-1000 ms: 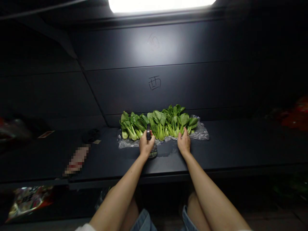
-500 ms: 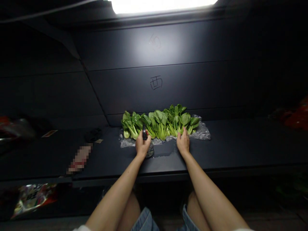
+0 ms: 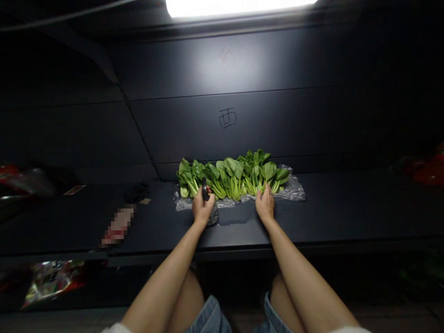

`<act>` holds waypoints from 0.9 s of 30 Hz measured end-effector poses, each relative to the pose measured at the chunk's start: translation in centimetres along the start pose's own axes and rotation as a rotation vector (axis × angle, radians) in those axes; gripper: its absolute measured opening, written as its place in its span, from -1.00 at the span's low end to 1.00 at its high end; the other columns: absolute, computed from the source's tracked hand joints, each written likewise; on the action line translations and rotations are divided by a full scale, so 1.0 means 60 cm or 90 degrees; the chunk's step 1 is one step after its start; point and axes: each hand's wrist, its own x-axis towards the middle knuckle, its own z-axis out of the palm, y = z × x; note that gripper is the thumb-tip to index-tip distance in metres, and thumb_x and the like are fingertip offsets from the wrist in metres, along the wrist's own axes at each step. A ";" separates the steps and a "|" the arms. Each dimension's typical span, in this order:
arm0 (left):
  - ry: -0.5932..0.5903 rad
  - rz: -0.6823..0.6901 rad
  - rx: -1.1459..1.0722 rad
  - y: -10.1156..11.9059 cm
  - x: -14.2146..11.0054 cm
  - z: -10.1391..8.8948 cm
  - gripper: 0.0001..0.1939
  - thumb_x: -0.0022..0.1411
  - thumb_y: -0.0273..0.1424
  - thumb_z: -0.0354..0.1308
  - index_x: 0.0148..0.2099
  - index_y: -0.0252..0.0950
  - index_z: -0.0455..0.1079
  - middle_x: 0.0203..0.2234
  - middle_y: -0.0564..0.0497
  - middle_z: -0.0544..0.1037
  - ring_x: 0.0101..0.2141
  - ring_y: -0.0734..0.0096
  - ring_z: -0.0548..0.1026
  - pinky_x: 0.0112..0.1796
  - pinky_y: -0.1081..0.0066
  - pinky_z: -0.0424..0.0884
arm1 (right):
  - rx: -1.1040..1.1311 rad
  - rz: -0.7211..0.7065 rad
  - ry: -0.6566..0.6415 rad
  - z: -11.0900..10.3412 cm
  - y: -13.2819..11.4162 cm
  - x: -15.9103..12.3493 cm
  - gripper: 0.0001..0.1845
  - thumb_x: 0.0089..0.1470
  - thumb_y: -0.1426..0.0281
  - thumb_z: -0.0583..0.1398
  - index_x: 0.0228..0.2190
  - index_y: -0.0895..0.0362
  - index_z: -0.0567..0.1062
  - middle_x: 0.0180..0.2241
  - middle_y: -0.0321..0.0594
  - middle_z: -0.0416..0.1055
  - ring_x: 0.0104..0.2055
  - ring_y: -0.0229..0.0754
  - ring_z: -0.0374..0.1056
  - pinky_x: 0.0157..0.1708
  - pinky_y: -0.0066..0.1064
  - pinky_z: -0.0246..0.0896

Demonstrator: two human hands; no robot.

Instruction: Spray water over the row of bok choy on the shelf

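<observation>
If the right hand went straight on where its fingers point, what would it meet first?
The right hand would likely meet the bok choy stems first; they look very near, but depth is unclear.

A dark panelled wall [image 3: 277, 60] rises behind the dark counter [image 3: 347, 217], with an overhead light panel [image 3: 241, 7] above it. The wall bears a hand-drawn character 西 [image 3: 227, 118]. On the counter's left section lie a pixelated packet [image 3: 120, 225], a small card [image 3: 74, 189] and a black object [image 3: 138, 192]. A printed foil bag [image 3: 53, 283] sits below the counter's front edge. Red packaging [image 3: 430, 171] shows at far right.
</observation>
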 end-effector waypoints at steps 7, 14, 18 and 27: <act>0.016 -0.006 0.027 -0.002 0.004 -0.010 -0.73 0.09 -0.35 0.16 -0.11 -0.25 0.43 -0.32 -0.02 0.58 -0.34 0.35 0.56 -0.27 0.40 0.48 | 0.004 0.006 -0.018 -0.003 -0.009 -0.003 -0.40 0.23 0.28 -0.09 0.20 0.30 0.22 0.17 0.23 0.31 0.21 0.07 0.26 0.15 -0.08 0.18; 0.043 0.001 0.012 -0.010 0.011 -0.027 -0.75 0.08 -0.34 0.17 -0.16 -0.26 0.44 -0.33 -0.02 0.59 -0.32 0.34 0.56 -0.26 0.40 0.49 | 0.013 0.002 -0.007 0.005 -0.014 -0.006 -0.42 0.22 0.29 -0.07 0.19 0.29 0.24 0.13 0.21 0.35 0.18 0.07 0.29 0.12 -0.08 0.20; 0.042 0.013 0.009 -0.010 0.010 -0.034 -0.73 0.05 -0.35 0.19 -0.14 -0.26 0.45 -0.34 -0.02 0.59 -0.33 0.33 0.56 -0.25 0.39 0.50 | 0.020 -0.008 -0.007 0.008 -0.019 -0.008 -0.43 0.22 0.29 -0.06 0.19 0.27 0.25 0.13 0.19 0.36 0.18 0.05 0.28 0.13 -0.08 0.19; 0.032 0.006 0.023 -0.009 0.005 -0.034 -0.72 0.06 -0.38 0.19 -0.13 -0.27 0.46 -0.31 -0.04 0.60 -0.33 0.31 0.57 -0.23 0.37 0.50 | 0.004 0.014 -0.050 0.005 -0.034 -0.008 -0.41 0.20 0.33 -0.07 0.19 0.34 0.23 0.16 0.25 0.32 0.20 0.06 0.26 0.15 -0.09 0.17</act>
